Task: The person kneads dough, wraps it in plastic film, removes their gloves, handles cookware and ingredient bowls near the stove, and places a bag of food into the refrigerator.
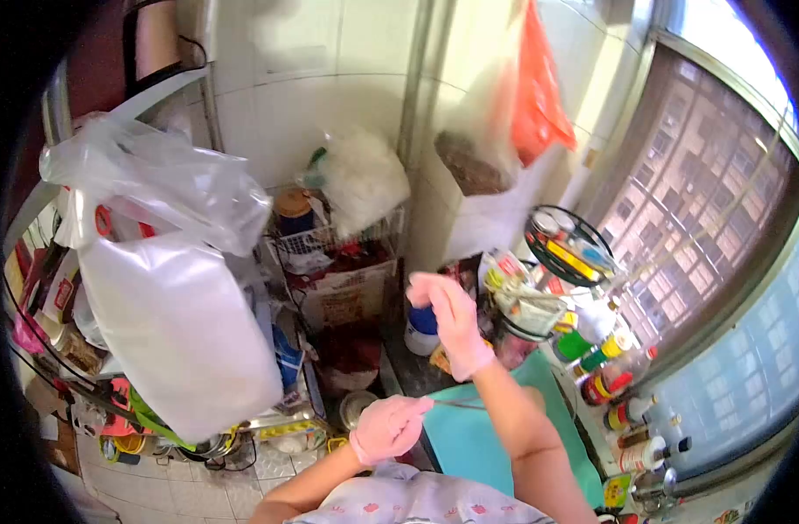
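Note:
Both hands wear pink gloves. My left hand (pixel 389 428) is closed around a thin metal tool (pixel 459 404), whose narrow end points right, over the turquoise board (pixel 465 445). What kind of tool it is cannot be told. Higher up and further right, my right hand (pixel 452 323) is raised beside a blue-and-white container (pixel 421 332). Its fingers are bent and pressed together; whether anything is between them is hidden. The right forearm crosses above the board.
Bottles (pixel 605 384) line the window ledge at right, below a round rack (pixel 570 249) of small items. A large whitish plastic bag (pixel 172 323) hangs at left before crowded shelves. A wire basket (pixel 338 262) stands by the wall; a red bag (pixel 539 96) hangs above.

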Demonstrator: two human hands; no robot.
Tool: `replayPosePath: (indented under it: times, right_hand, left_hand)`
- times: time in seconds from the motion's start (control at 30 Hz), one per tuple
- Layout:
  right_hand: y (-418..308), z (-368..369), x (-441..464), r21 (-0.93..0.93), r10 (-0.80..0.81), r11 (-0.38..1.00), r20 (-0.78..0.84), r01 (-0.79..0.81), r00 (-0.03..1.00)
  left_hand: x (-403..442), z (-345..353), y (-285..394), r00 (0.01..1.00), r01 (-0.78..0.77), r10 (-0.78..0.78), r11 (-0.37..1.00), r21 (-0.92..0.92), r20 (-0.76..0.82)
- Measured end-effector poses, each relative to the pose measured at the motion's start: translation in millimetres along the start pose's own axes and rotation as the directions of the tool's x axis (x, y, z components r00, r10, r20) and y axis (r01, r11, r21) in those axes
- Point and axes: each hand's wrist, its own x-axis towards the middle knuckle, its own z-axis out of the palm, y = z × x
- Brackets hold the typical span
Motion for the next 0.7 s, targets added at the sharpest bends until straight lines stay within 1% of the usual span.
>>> replayPosePath:
  times: [0.03, 0.07, 0.1, 0.17, 0.2, 0.23, 0.3, 0.33, 0.4, 0.43, 0.47, 0.5, 0.53, 0.57, 0.63, 0.67, 0.7]
  right_hand:
    - [1, 17, 32, -0.119, -0.165, 0.979, 0.041, 0.169, 0.985]
    - [12, 33, 65, -0.153, -0.251, 0.954, 0.073, 0.260, 0.965]
    - [24, 51, 99, -0.183, -0.335, 0.919, 0.106, 0.349, 0.936]
    - [29, 89, 164, -0.353, -0.369, 0.849, 0.137, 0.394, 0.919]
    - [29, 105, 193, -0.430, -0.373, 0.802, 0.183, 0.415, 0.910]
    - [28, 120, 219, -0.505, -0.372, 0.746, 0.225, 0.434, 0.901]
    - [47, 148, 267, -0.577, -0.292, 0.700, 0.305, 0.420, 0.906]
    - [53, 157, 284, -0.611, -0.249, 0.675, 0.340, 0.414, 0.907]
    - [61, 165, 308, -0.734, 0.022, 0.508, 0.534, 0.451, 0.845]
    - [63, 167, 317, -0.771, 0.174, 0.413, 0.589, 0.484, 0.790]
    - [66, 167, 324, -0.782, 0.251, 0.358, 0.606, 0.510, 0.755]
    - [65, 165, 329, -0.787, 0.328, 0.301, 0.615, 0.538, 0.716]
    - [63, 165, 333, -0.786, 0.406, 0.244, 0.615, 0.568, 0.676]
    - [62, 167, 336, -0.817, 0.445, 0.192, 0.567, 0.544, 0.693]
    - [43, 172, 333, -0.867, 0.516, 0.087, 0.460, 0.490, 0.723]
    - [49, 177, 337, -0.839, 0.532, 0.035, 0.475, 0.543, 0.701]
    - [62, 184, 342, -0.805, 0.550, -0.018, 0.487, 0.592, 0.678]
  left_hand:
    - [-3, -14, -1, 0.998, 0.049, -0.049, 0.999, -0.003, -0.045]
    - [-11, -25, -5, 0.995, 0.089, -0.088, 0.996, 0.013, -0.036]
    - [-8, -39, -5, 0.996, 0.048, -0.047, 0.999, 0.020, -0.071]
    - [-20, -59, -22, 0.994, 0.057, -0.063, 0.996, 0.072, 0.089]
    - [-15, -68, -17, 1.000, 0.015, -0.014, 0.992, 0.122, -0.008]
    - [-21, -72, -21, 0.999, 0.025, -0.022, 0.990, 0.137, -0.025]
    - [-34, -81, -30, 0.998, 0.060, -0.059, 0.981, 0.185, -0.008]
    - [-37, -86, -32, 0.993, 0.101, -0.113, 0.971, 0.217, 0.043]
    - [-40, -93, -32, 0.985, 0.156, -0.167, 0.958, 0.243, 0.029]
    - [-40, -95, -29, 0.981, 0.187, -0.196, 0.946, 0.266, 0.008]
    - [-42, -91, -28, 0.955, 0.292, -0.296, 0.944, 0.155, 0.003]
    - [-41, -91, -32, 0.952, 0.306, -0.305, 0.952, 0.020, -0.013]
    - [-43, -95, -32, 0.925, 0.379, -0.379, 0.925, -0.008, 0.018]
    - [-44, -98, -31, 0.892, 0.451, -0.449, 0.892, -0.036, 0.051]
    - [-44, -101, -33, 0.881, 0.472, -0.468, 0.877, -0.085, 0.065]
    - [-45, -101, -35, 0.875, 0.485, -0.479, 0.868, -0.111, 0.077]
    - [-46, -99, -36, 0.893, 0.450, -0.449, 0.889, -0.083, 0.025]
